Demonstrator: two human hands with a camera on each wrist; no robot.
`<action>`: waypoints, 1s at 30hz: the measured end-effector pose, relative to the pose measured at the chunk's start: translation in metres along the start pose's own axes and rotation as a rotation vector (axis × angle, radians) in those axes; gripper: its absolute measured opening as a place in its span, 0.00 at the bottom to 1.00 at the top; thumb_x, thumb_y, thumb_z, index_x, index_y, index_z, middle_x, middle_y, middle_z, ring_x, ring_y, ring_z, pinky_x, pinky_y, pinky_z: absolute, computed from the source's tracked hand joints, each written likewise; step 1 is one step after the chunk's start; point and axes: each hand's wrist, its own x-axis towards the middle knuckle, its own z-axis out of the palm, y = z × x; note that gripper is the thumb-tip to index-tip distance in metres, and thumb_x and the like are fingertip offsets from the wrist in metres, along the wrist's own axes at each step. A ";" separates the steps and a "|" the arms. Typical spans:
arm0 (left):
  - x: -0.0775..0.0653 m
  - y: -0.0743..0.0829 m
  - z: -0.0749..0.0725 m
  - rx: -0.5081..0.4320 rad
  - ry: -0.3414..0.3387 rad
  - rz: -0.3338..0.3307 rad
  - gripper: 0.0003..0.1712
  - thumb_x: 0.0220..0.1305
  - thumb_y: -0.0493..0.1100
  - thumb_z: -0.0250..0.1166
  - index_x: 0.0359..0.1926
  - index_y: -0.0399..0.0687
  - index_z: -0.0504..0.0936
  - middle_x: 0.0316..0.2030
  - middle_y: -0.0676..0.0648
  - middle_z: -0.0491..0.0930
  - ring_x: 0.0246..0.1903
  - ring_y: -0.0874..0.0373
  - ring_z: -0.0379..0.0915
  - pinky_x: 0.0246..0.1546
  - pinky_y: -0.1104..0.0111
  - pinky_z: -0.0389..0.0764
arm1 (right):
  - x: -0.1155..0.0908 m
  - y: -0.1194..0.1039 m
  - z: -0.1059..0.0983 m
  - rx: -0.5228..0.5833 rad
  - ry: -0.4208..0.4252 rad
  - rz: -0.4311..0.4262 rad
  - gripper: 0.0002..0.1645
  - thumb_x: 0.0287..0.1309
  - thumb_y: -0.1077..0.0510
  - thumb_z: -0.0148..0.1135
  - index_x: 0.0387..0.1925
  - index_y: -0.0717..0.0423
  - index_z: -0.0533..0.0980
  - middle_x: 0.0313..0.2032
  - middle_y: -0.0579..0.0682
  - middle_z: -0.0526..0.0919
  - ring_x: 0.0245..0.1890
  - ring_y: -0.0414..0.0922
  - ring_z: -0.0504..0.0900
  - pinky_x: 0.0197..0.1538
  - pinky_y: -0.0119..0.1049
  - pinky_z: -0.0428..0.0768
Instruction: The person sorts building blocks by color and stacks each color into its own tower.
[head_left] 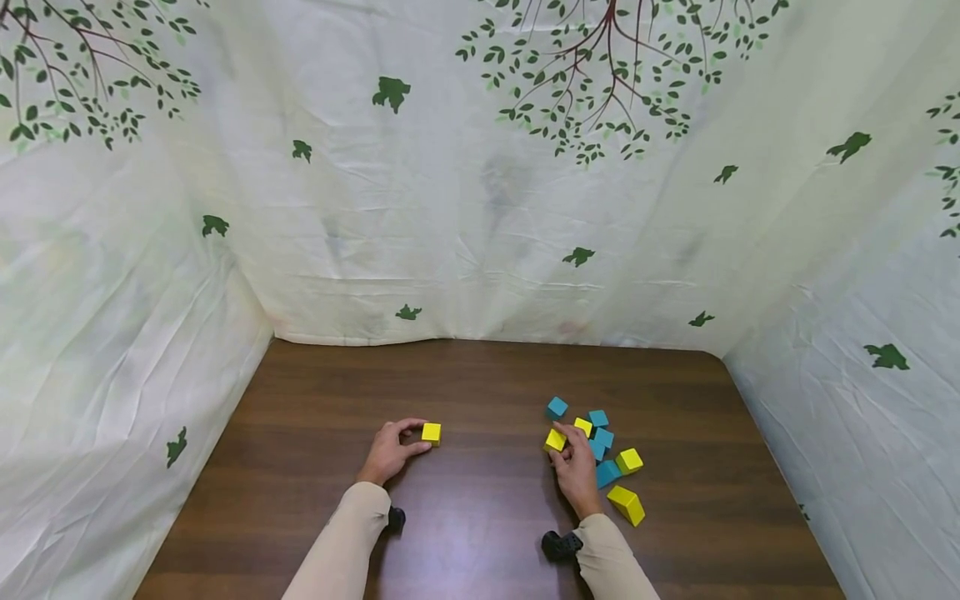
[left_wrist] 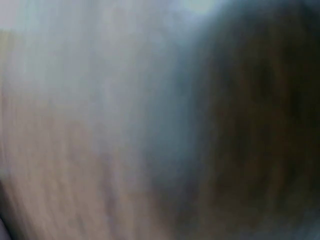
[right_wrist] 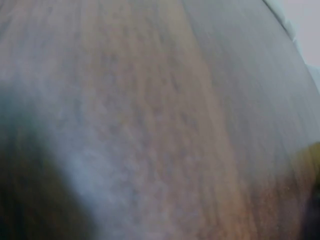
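Note:
In the head view my left hand (head_left: 388, 452) pinches a small yellow cube (head_left: 431, 433) between thumb and fingers, left of the table's middle. My right hand (head_left: 577, 475) grips a yellow block (head_left: 555, 440) at the left side of a loose group of blocks. Right behind those fingers sit another yellow block (head_left: 582, 427) and blue blocks (head_left: 603, 438), partly covered by the hand. Both wrist views are blurred; a sliver of yellow (right_wrist: 312, 156) shows at the right wrist view's edge.
A blue cube (head_left: 557, 407) and a second blue one (head_left: 597, 418) lie at the group's far side. Nearer are a blue block (head_left: 608, 473), a yellow block (head_left: 629, 461) and a longer yellow block (head_left: 626, 505). White leaf-print cloth (head_left: 465, 208) borders the brown table (head_left: 337, 375).

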 end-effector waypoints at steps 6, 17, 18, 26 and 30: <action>0.000 0.001 -0.001 -0.003 0.000 0.005 0.21 0.49 0.39 0.76 0.47 0.44 0.84 0.36 0.47 0.78 0.40 0.52 0.70 0.44 0.60 0.69 | 0.002 -0.002 -0.004 0.025 -0.029 0.016 0.27 0.53 0.73 0.65 0.57 0.63 0.74 0.54 0.61 0.73 0.22 0.40 0.70 0.28 0.27 0.74; 0.000 0.000 -0.001 -0.005 0.005 0.020 0.21 0.49 0.39 0.76 0.46 0.43 0.84 0.36 0.47 0.78 0.39 0.52 0.70 0.43 0.60 0.70 | 0.003 0.000 -0.005 0.001 -0.060 0.047 0.27 0.53 0.70 0.67 0.56 0.62 0.75 0.46 0.58 0.77 0.25 0.42 0.71 0.29 0.28 0.74; 0.000 0.000 -0.001 -0.002 0.006 0.023 0.21 0.49 0.39 0.76 0.46 0.43 0.84 0.36 0.47 0.78 0.39 0.52 0.70 0.43 0.60 0.70 | 0.002 0.000 -0.005 -0.003 -0.061 0.051 0.27 0.54 0.70 0.67 0.57 0.61 0.74 0.44 0.57 0.77 0.25 0.42 0.71 0.30 0.28 0.74; 0.000 0.000 -0.001 -0.012 -0.013 -0.012 0.21 0.51 0.39 0.75 0.48 0.45 0.84 0.38 0.48 0.77 0.40 0.53 0.70 0.45 0.59 0.70 | -0.002 0.002 0.001 -0.017 -0.037 0.043 0.24 0.54 0.69 0.67 0.54 0.61 0.75 0.35 0.53 0.75 0.28 0.42 0.71 0.32 0.28 0.74; 0.000 0.001 -0.001 -0.007 -0.016 -0.018 0.21 0.51 0.40 0.75 0.48 0.44 0.84 0.38 0.47 0.77 0.41 0.52 0.70 0.45 0.59 0.70 | -0.002 -0.001 0.005 -0.002 -0.050 0.008 0.24 0.54 0.68 0.67 0.54 0.60 0.76 0.39 0.52 0.77 0.29 0.42 0.72 0.33 0.28 0.74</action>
